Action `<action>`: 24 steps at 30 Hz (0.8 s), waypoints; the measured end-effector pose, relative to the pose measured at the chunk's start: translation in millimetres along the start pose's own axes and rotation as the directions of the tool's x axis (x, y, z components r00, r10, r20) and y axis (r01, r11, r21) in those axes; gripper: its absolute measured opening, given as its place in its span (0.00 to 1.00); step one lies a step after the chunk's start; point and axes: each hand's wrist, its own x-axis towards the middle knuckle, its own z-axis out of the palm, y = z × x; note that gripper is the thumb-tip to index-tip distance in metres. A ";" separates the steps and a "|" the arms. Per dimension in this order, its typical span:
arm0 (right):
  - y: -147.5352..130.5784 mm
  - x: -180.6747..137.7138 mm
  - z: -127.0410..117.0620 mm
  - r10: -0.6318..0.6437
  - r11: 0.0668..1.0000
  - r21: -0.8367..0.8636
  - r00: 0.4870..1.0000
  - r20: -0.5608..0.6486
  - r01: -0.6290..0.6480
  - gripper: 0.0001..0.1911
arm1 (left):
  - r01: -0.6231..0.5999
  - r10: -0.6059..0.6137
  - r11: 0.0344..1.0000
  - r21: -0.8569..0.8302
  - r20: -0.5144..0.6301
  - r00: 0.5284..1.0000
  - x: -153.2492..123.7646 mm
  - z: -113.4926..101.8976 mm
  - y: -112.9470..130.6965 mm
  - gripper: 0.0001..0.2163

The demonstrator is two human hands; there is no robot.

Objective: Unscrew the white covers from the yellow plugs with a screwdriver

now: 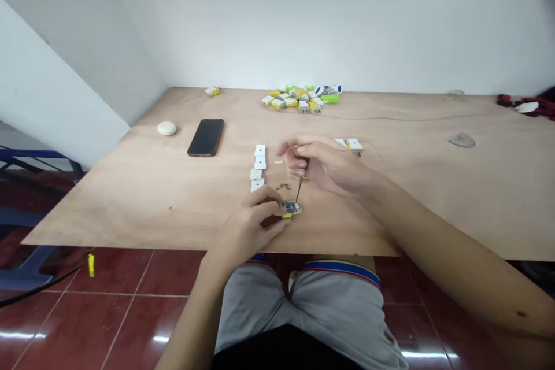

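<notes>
Near the table's front edge, my left hand (254, 218) pinches a small opened plug adapter (292, 207) with a yellow shell and grey inside, resting on the wood. My right hand (329, 163) is closed around a screwdriver (299, 189). Its thin shaft points down and its tip meets the adapter's right part; the handle is hidden in my fingers. Just behind the adapter lie small brass-coloured pieces (284, 186). White cover plates (260, 162) stand in a column beyond my left hand. A little white strip (278, 162) lies to their right.
A pile of yellow, white and green plug adapters (299, 99) sits by the wall. Two more white-and-yellow ones (354, 145) lie behind my right hand. On the left are a phone (206, 137) and a white oval object (166, 128). A grey flat piece (462, 139) lies right.
</notes>
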 end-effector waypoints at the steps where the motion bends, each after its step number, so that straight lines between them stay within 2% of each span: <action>1: -3.5 -3.0 5.6 -0.012 1.000 -0.012 0.998 -0.066 0.011 0.12 | -0.005 0.005 1.000 0.003 0.000 1.000 0.0 0.4 -0.6 0.04; 3: -8.2 -7.9 17.9 -0.033 0.999 -0.007 0.983 -0.178 0.032 0.12 | -0.012 0.012 1.000 0.008 -0.005 1.000 -0.1 1.2 -1.7 0.03; 5: -9.6 -10.1 29.2 -0.035 0.999 0.016 0.973 -0.229 0.040 0.08 | -0.013 0.013 1.000 0.004 -0.009 1.000 -0.5 1.7 -2.7 0.03; 6: -9.1 -10.0 33.4 -0.028 0.999 0.018 0.975 -0.222 0.033 0.13 | -0.009 0.009 1.000 0.000 -0.005 1.000 -0.7 1.8 -3.1 0.03; 8: -6.9 -8.1 37.0 -0.009 1.000 0.012 0.987 -0.158 0.011 0.26 | -0.002 0.002 1.000 -0.010 0.010 1.000 -1.3 1.7 -3.7 0.02; 10: -4.0 -5.4 34.1 0.017 1.000 -0.001 0.999 -0.039 -0.017 0.32 | -0.003 0.003 1.000 -0.016 0.021 1.000 -1.8 1.6 -4.0 0.02; 13: -0.9 -3.8 22.4 0.034 0.999 -0.023 0.980 0.197 -0.030 0.33 | 0.000 0.001 1.000 -0.017 0.027 1.000 -2.3 1.5 -5.0 0.01; 15: -0.8 -5.2 15.2 0.035 0.998 -0.057 0.965 0.262 -0.021 0.29 | 0.002 -0.002 1.000 -0.018 0.033 0.999 -2.5 1.6 -6.1 0.02; 17: -2.2 -7.5 11.2 0.027 0.990 -0.140 0.981 0.191 0.000 0.25 | -0.004 0.005 1.000 -0.020 0.033 0.999 -2.8 1.9 -7.2 0.02; 19: -4.5 -9.7 9.4 -0.012 0.955 -0.296 0.999 0.053 0.027 0.23 | -0.009 0.009 1.000 -0.019 0.033 0.999 -3.1 2.1 -7.8 0.02; 21: -7.2 -11.7 7.6 -0.074 0.863 -0.503 0.996 -0.045 0.042 0.22 | -0.013 0.013 1.000 -0.017 0.028 1.000 -3.5 2.2 -7.8 0.03; 22: -8.9 -12.8 6.2 -0.115 0.782 -0.622 0.991 -0.070 0.047 0.21 | -0.012 0.013 1.000 -0.015 0.028 1.000 -3.6 2.2 -7.7 0.03; 23: -10.9 -14.2 4.4 -0.152 0.660 -0.751 0.985 -0.084 0.038 0.21 | -0.012 0.013 1.000 -0.013 0.030 0.999 -3.7 2.3 -7.5 0.03; 24: -13.4 -15.9 2.3 -0.176 0.476 -0.880 0.981 -0.085 0.009 0.22 | -0.011 0.012 1.000 -0.012 0.035 0.999 -3.8 2.5 -7.3 0.04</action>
